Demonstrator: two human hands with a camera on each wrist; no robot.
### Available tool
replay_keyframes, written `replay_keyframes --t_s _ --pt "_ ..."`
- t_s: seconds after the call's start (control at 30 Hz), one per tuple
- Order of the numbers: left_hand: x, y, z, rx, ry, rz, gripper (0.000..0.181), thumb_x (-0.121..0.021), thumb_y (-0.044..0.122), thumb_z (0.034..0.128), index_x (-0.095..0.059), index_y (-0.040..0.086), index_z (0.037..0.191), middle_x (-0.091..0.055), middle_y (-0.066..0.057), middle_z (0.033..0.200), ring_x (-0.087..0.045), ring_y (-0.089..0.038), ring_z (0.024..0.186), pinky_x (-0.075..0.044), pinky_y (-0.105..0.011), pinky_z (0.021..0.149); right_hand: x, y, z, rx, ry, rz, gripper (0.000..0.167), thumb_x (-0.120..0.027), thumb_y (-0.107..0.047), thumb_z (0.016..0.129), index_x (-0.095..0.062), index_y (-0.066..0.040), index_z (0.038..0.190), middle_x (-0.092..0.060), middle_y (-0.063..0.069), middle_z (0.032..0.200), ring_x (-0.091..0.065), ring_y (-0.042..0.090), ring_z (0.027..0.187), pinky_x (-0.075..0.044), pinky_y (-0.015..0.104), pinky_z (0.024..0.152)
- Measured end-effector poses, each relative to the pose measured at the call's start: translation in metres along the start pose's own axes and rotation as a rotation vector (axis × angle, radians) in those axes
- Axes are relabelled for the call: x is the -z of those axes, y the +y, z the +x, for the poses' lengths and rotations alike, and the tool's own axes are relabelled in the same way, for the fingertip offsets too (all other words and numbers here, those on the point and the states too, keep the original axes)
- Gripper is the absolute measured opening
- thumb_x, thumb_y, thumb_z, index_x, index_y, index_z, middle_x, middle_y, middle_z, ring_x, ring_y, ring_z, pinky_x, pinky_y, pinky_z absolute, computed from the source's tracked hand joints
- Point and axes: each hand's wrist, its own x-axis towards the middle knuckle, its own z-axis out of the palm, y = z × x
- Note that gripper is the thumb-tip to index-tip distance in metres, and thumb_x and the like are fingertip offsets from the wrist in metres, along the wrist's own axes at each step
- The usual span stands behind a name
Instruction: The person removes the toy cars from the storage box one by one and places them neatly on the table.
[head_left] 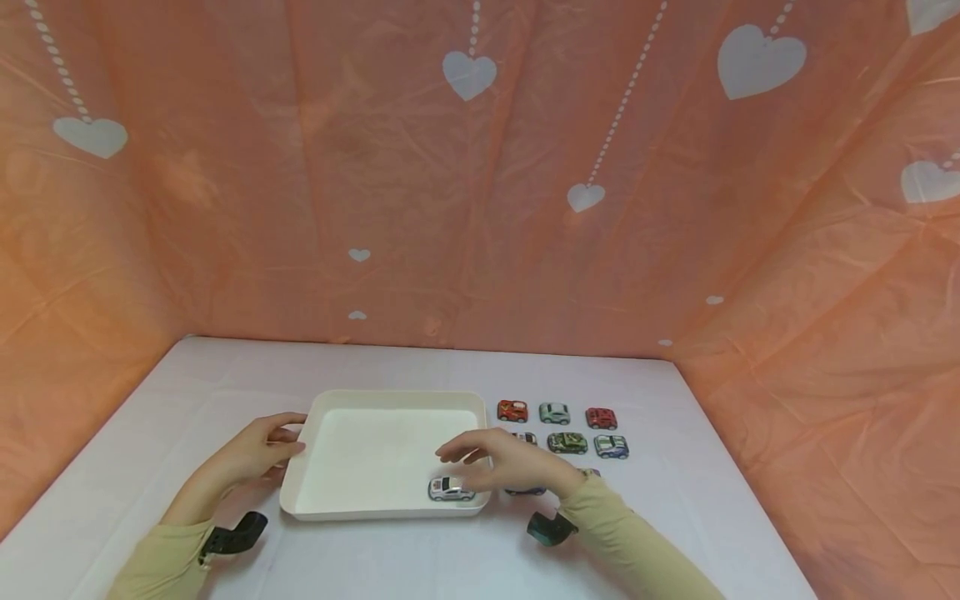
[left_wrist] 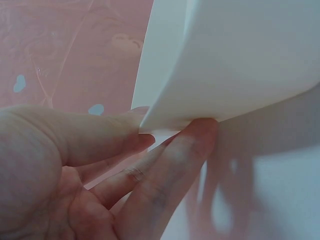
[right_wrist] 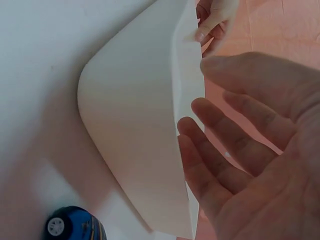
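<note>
A white tray [head_left: 382, 446] lies on the table, and my left hand [head_left: 251, 454] holds its left rim. Thumb and fingers pinch that rim from both sides in the left wrist view, where the tray wall [left_wrist: 240, 60] fills the upper right. Inside the tray, at the front right corner, stands a silver toy car [head_left: 446, 489]. Over the right rim hovers my right hand [head_left: 521, 462], thumb and fingers apart and loosely bent. Nothing sits between its fingers in the right wrist view. The hand partly covers the silver car's right end.
Right of the tray several toy cars stand in rows, among them an orange-red one [head_left: 512, 410], a pale green one [head_left: 554, 413], a red one [head_left: 602, 418] and a camouflage one [head_left: 567, 442]. A blue car [right_wrist: 77, 225] is beside the tray. Orange curtains [head_left: 420, 208] surround the table.
</note>
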Motion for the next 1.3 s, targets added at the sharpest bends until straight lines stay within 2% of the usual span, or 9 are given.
replay_keyframes --t_s 0.23,0.5,0.77,0.97,1.13,1.3 --pt "0.001 0.000 0.002 -0.004 0.001 0.023 0.052 -0.059 0.006 0.0934 -0.037 -0.012 0.136 -0.055 -0.034 0.114 -0.061 -0.026 0.085 -0.054 -0.038 0.065 -0.003 0.000 0.002 -0.068 -0.012 0.004 0.044 -0.067 0.001 0.086 -0.058 -0.006 0.129 -0.063 0.007 0.121 -0.059 0.016 0.109 -0.045 0.030 0.093" --pt "-0.001 -0.003 0.002 0.015 0.005 0.012 0.052 -0.060 0.006 0.0925 -0.038 -0.010 0.137 -0.057 -0.029 0.112 -0.060 -0.024 0.083 -0.052 -0.037 0.065 -0.006 -0.003 0.004 -0.118 -0.044 -0.068 0.049 -0.070 0.001 0.083 -0.058 -0.010 0.129 -0.063 0.001 0.117 -0.058 0.009 0.105 -0.046 0.024 0.088" --pt "-0.001 -0.002 0.001 0.014 0.008 0.008 0.052 -0.061 0.006 0.0921 -0.038 -0.010 0.137 -0.057 -0.029 0.113 -0.060 -0.023 0.083 -0.053 -0.036 0.065 -0.008 -0.002 0.008 -0.109 -0.072 -0.136 0.050 -0.068 0.005 0.082 -0.058 -0.007 0.129 -0.063 0.002 0.115 -0.059 0.008 0.102 -0.046 0.020 0.086" --pt "-0.001 -0.002 0.001 0.016 0.006 -0.010 0.053 -0.060 0.005 0.0926 -0.037 -0.011 0.137 -0.058 -0.028 0.111 -0.061 -0.023 0.081 -0.052 -0.036 0.064 -0.009 -0.004 0.010 -0.131 -0.083 -0.175 0.050 -0.068 0.005 0.081 -0.059 -0.010 0.128 -0.063 -0.003 0.114 -0.058 0.006 0.099 -0.046 0.020 0.084" --pt "-0.001 -0.002 0.001 0.037 0.004 -0.023 0.053 -0.059 0.006 0.0937 -0.036 -0.010 0.138 -0.058 -0.028 0.111 -0.061 -0.023 0.079 -0.052 -0.037 0.064 -0.011 -0.004 0.010 -0.142 -0.077 -0.234 0.048 -0.071 0.002 0.079 -0.062 -0.012 0.124 -0.063 -0.007 0.108 -0.057 0.003 0.094 -0.046 0.018 0.080" --pt "0.000 -0.002 0.001 0.030 -0.001 -0.023 0.051 -0.058 0.005 0.0937 -0.037 -0.010 0.138 -0.057 -0.029 0.112 -0.062 -0.024 0.081 -0.052 -0.038 0.065 -0.012 -0.003 0.011 -0.160 -0.069 -0.253 0.047 -0.073 0.002 0.077 -0.065 -0.013 0.121 -0.062 -0.009 0.103 -0.056 0.002 0.091 -0.046 0.017 0.078"
